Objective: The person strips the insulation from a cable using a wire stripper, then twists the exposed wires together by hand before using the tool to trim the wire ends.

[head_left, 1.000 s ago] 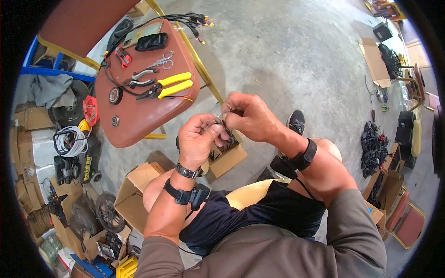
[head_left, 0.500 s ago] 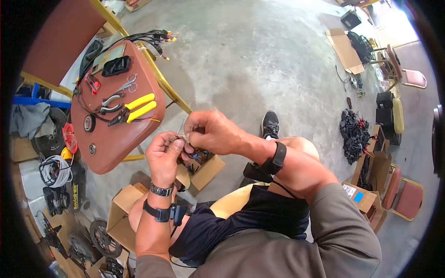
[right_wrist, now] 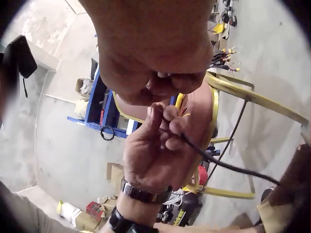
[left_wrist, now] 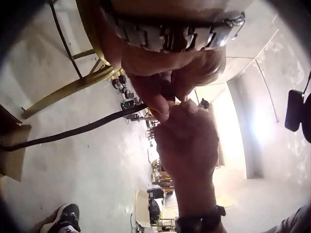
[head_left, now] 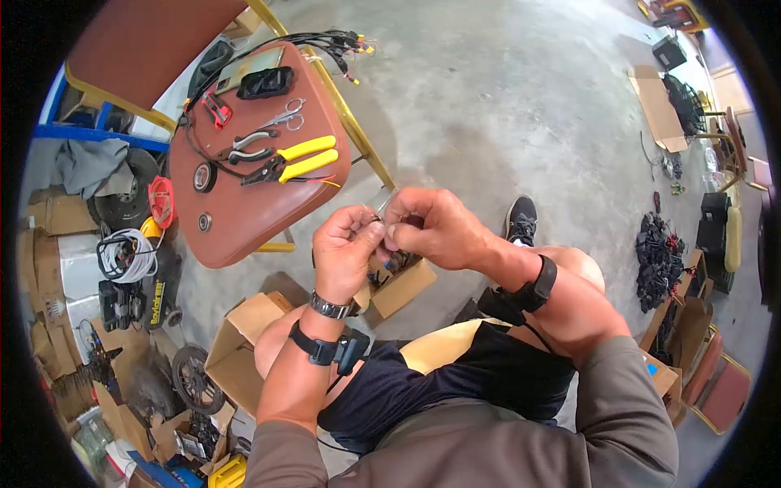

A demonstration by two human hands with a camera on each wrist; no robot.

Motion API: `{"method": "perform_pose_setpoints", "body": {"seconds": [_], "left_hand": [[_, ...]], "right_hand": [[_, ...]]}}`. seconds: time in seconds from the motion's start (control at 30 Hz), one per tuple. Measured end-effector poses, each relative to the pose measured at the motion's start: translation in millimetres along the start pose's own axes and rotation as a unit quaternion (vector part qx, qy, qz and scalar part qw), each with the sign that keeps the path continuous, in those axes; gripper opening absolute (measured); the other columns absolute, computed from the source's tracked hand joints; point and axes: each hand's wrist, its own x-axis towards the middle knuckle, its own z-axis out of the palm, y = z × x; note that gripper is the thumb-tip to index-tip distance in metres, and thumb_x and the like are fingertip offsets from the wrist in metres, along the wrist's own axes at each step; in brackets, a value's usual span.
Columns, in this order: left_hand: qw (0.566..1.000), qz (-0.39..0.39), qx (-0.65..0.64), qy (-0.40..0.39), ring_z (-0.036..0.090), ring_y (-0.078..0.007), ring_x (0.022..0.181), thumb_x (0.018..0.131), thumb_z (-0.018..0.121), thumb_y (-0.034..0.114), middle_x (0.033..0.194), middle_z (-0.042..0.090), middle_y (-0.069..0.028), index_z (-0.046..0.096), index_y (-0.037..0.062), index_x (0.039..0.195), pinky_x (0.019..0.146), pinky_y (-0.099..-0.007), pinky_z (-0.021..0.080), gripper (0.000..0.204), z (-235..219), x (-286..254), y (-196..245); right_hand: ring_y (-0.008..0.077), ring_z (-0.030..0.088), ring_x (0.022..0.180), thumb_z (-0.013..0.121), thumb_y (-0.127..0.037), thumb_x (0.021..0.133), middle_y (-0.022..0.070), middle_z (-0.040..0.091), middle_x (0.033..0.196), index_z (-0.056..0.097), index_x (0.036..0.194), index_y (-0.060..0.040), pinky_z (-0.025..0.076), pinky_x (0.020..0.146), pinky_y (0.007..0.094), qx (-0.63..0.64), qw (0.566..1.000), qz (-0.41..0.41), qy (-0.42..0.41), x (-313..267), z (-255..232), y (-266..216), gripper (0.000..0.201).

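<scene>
Thumb and fingers of the left hand (head_left: 343,254) pinch a black cable (left_wrist: 87,128) close to its end; the cable hangs down toward an open box, as both wrist views show. Right against those fingertips, the right hand (head_left: 439,229) has its thumb and index finger pinched on thin wire at the cable end. A pale thin strand (head_left: 389,200) sticks up between the hands in the head view. The fingers largely hide the wire ends. In the right wrist view the left hand (right_wrist: 150,153) faces the curled right hand (right_wrist: 150,63).
A brown chair seat (head_left: 252,207) at the left bears yellow-handled pliers (head_left: 307,158), scissors (head_left: 290,115), a red cutter (head_left: 216,111) and tape (head_left: 204,176). Cardboard boxes (head_left: 400,291) stand below the hands. A black cable pile (head_left: 656,259) lies at the right.
The head view has swung, shifting the scene rightward since half a second ago. The right hand has come closer to the left fingertips, and less of the thin strands shows between them.
</scene>
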Motion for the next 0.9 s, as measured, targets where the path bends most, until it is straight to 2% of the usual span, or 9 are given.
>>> {"method": "perform_pose_setpoints", "body": {"seconds": [0.1, 0.2, 0.23, 0.37, 0.43, 0.53, 0.67, 0.77, 0.9], "left_hand": [[0.999, -0.027, -0.008, -0.037, 0.066, -0.0152, 0.068, 0.092, 0.061, -0.001, 0.082, 0.066, -0.0086, 0.059, 0.0003, 0.1, 0.055, -0.0234, 0.053, 0.008, -0.8, -2.7, -0.2], [0.997, -0.026, -0.018, -0.069, 0.066, -0.0147, 0.067, 0.093, 0.061, 0.0, 0.081, 0.067, -0.0093, 0.059, 0.0002, 0.099, 0.054, -0.023, 0.052, 0.006, 1.0, -2.1, -0.9], [0.997, -0.023, -0.02, -0.075, 0.066, -0.0146, 0.067, 0.093, 0.061, 0.0, 0.081, 0.067, -0.0095, 0.058, 0.0001, 0.098, 0.054, -0.0229, 0.052, 0.006, 1.4, -2.4, -0.6], [1.0, -0.006, 0.018, 0.005, 0.067, -0.0149, 0.069, 0.093, 0.061, 0.001, 0.081, 0.067, -0.0098, 0.058, -0.0003, 0.099, 0.054, -0.0228, 0.052, 0.006, -2.0, 0.9, 6.2], [1.0, -0.011, 0.002, -0.004, 0.067, -0.015, 0.069, 0.093, 0.061, 0.001, 0.081, 0.067, -0.0097, 0.059, -0.0004, 0.099, 0.054, -0.0229, 0.052, 0.007, -1.1, -0.3, 5.2], [0.998, -0.027, -0.013, -0.048, 0.067, -0.0152, 0.069, 0.093, 0.061, 0.001, 0.081, 0.067, -0.0095, 0.059, -0.0004, 0.1, 0.054, -0.0232, 0.052, 0.008, -3.0, -3.5, 2.7], [0.991, -0.051, -0.023, -0.125, 0.067, -0.0155, 0.069, 0.093, 0.061, 0.002, 0.081, 0.067, -0.0093, 0.059, -0.0003, 0.101, 0.054, -0.0235, 0.053, 0.008, -3.1, -4.5, 3.2], [0.998, -0.017, -0.023, -0.064, 0.067, -0.0152, 0.069, 0.093, 0.061, 0.003, 0.082, 0.067, -0.0093, 0.059, -0.0001, 0.101, 0.055, -0.0235, 0.053, 0.008, -2.4, -4.7, 3.3], [1.0, -0.006, -0.001, 0.009, 0.066, -0.0148, 0.069, 0.093, 0.061, 0.002, 0.079, 0.066, -0.0089, 0.06, -0.0009, 0.1, 0.053, -0.0236, 0.052, 0.007, -1.4, -0.5, 5.2]], "right_hand": [[0.0046, 0.051, 0.07, 0.06, -0.001, 0.083, -0.0012, 0.058, 0.075, 0.061, 0.089, 0.0006, 0.043, 0.061, 0.0239, -0.053, 0.997, -0.013, 0.05, 8.5, -12.6, 14.0, 0.006], [0.005, 0.053, 0.072, 0.059, -0.001, 0.085, -0.0014, 0.058, 0.076, 0.061, 0.089, 0.001, 0.046, 0.063, 0.0244, -0.125, 0.991, -0.021, 0.031, 10.4, -18.6, 3.0, 0.005], [0.0053, 0.054, 0.073, 0.059, -0.001, 0.086, -0.0014, 0.059, 0.077, 0.061, 0.089, 0.0009, 0.046, 0.065, 0.0246, -0.103, 0.994, 0.01, 0.024, 8.1, -16.3, -1.2, 0.004], [0.0082, 0.056, 0.069, 0.059, -0.004, 0.083, 0.003, 0.062, 0.072, 0.061, 0.085, 0.0025, 0.049, 0.064, 0.0275, -0.007, 1.0, -0.013, 0.004, 2.2, -2.5, 6.9, 0.007], [0.0081, 0.056, 0.069, 0.059, -0.003, 0.084, 0.0023, 0.061, 0.072, 0.061, 0.085, 0.0021, 0.048, 0.064, 0.0272, 0.024, 1.0, 0.004, -0.015, 0.1, 1.5, 0.1, 0.006], [0.008, 0.055, 0.068, 0.059, -0.004, 0.084, 0.0019, 0.061, 0.072, 0.062, 0.087, 0.0018, 0.048, 0.063, 0.0272, -0.06, 0.996, -0.041, 0.053, 9.4, -13.6, 9.5, 0.007], [0.0036, 0.05, 0.072, 0.06, -0.001, 0.086, -0.0021, 0.058, 0.076, 0.06, 0.088, -0.0004, 0.043, 0.062, 0.0235, -0.104, 0.994, -0.021, 0.03, 9.2, -18.0, 4.2, 0.002], [0.0047, 0.051, 0.072, 0.059, -0.001, 0.086, -0.002, 0.058, 0.076, 0.06, 0.087, -0.0005, 0.044, 0.063, 0.0249, -0.134, 0.989, -0.032, 0.05, 6.4, -17.0, 6.9, 0.002], [0.0055, 0.051, 0.072, 0.061, -0.003, 0.085, -0.0014, 0.058, 0.075, 0.06, 0.087, -0.0004, 0.045, 0.063, 0.0256, -0.067, 0.998, -0.015, -0.015, -1.8, -5.2, -0.1, 0.004]]}}
